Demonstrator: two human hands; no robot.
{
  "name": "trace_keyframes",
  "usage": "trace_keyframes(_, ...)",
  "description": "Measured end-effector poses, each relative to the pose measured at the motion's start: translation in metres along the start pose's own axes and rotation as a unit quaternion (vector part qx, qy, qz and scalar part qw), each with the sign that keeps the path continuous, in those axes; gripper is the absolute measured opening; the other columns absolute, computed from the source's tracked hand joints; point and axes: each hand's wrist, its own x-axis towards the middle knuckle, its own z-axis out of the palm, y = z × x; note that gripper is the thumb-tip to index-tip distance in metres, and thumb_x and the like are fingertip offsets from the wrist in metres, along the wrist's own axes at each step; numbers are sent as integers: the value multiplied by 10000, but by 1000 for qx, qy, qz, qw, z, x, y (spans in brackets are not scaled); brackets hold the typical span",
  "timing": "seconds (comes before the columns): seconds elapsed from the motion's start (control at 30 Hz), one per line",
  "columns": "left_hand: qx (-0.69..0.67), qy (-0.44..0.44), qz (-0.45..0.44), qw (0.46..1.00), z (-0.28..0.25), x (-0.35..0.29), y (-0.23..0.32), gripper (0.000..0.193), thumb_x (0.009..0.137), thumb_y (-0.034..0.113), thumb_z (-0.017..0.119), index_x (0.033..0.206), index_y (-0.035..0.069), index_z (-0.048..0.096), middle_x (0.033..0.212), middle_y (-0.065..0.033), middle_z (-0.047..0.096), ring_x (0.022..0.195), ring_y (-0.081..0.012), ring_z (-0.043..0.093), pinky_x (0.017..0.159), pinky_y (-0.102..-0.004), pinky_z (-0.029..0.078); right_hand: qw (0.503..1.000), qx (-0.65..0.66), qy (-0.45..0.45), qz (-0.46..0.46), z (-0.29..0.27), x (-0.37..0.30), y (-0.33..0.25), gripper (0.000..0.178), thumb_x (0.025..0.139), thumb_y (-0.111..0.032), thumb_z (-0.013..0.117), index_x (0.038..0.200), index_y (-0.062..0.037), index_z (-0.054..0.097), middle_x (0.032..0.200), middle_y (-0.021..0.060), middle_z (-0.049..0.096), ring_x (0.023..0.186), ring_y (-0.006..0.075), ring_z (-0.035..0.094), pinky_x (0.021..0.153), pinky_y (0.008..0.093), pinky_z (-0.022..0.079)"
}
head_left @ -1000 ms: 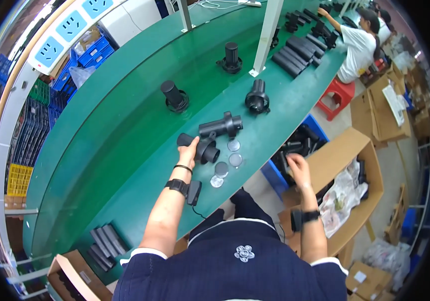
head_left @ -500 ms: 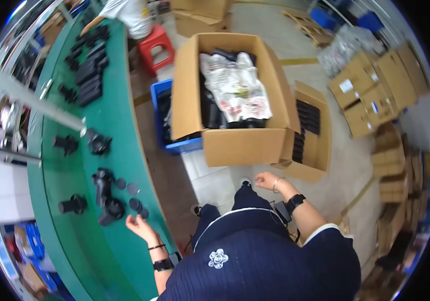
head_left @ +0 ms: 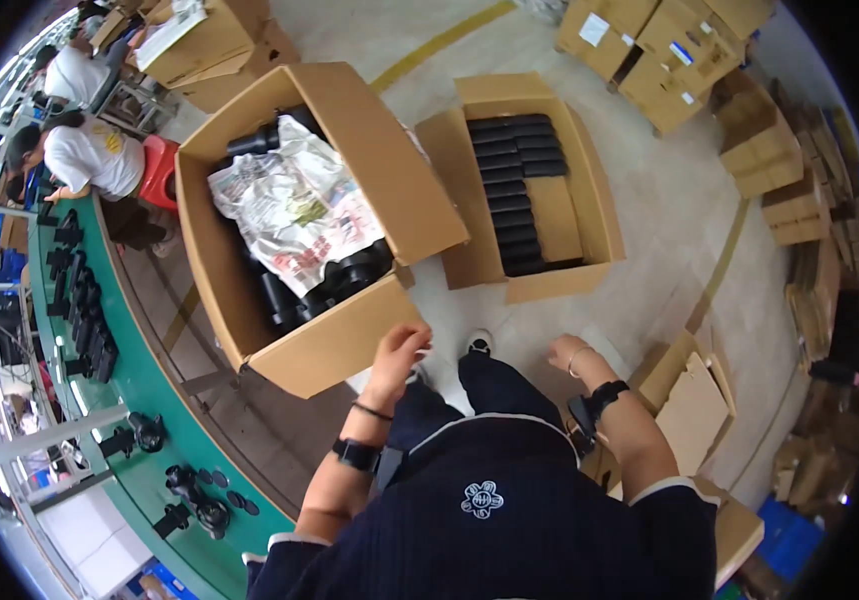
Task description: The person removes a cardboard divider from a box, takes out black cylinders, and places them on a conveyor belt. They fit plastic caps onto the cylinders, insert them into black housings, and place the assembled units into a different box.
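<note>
My left hand (head_left: 401, 358) is over the near flap of a big open carton (head_left: 324, 345). Its fingers are loosely bent and apart, and nothing shows in them. Black parts (head_left: 274, 300) fill that carton, partly covered by a crumpled printed sheet (head_left: 294, 205). Out over the floor to the right, my right hand (head_left: 569, 352) hangs loosely bent, with no thing visible in it. Ahead of it stands a smaller open carton (head_left: 589, 190), in which black blocks (head_left: 509, 190) lie in rows around a bare cardboard patch.
A green bench (head_left: 154, 365) on the left bears black devices (head_left: 204, 505) and round discs (head_left: 236, 498). A co-worker (head_left: 99, 155) sits there beside a red stool (head_left: 159, 170). Stacked cartons (head_left: 639, 60) stand at the far right; another open carton (head_left: 689, 410) is near my right arm.
My view and body have turned right, away from the bench. The left hand has left the discs on the bench and now is by the big carton. The smaller carton shows more fully.
</note>
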Motion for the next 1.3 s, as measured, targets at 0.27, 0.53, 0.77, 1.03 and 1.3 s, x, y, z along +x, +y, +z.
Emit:
trace_keyframes(0.27,-260,-166,-249,918,99,185,-28,134,914,162,500,898,59,586,832,-32,600,760,-166,576,685,-290,474,955,214,202,-24,-89,33,55,291,778,-189,645,1034,-55,613,982,209,599,959,373,568,844,422,460)
trace_keyframes(0.53,-240,-34,-321,916,163,296,-105,120,885,149,498,852,36,520,728,-93,558,664,-224,587,596,-331,502,984,165,65,-11,-97,66,114,294,797,-204,627,1058,-71,609,1001,192,610,959,365,572,857,409,462)
trace_keyframes(0.77,-332,109,-379,857,196,373,-182,150,886,179,507,931,36,497,845,-124,571,775,-257,592,716,-377,519,984,174,-5,-34,-108,213,220,287,806,-199,619,1042,-35,624,938,191,646,899,338,611,819,407,482)
trace_keyframes(1.03,-397,238,-349,815,262,435,-281,229,888,246,537,992,44,512,964,-134,570,870,-257,572,806,-396,496,997,75,-25,-18,-119,383,292,213,799,-193,599,940,-42,651,989,186,639,960,347,599,846,410,478)
trace_keyframes(1.3,-402,422,-329,743,278,505,-359,547,877,399,562,1303,97,401,1273,-68,476,1125,-243,479,915,-422,412,976,-23,177,-128,-207,542,205,455,804,-176,597,1242,-90,505,1284,149,492,1144,332,495,946,413,420)
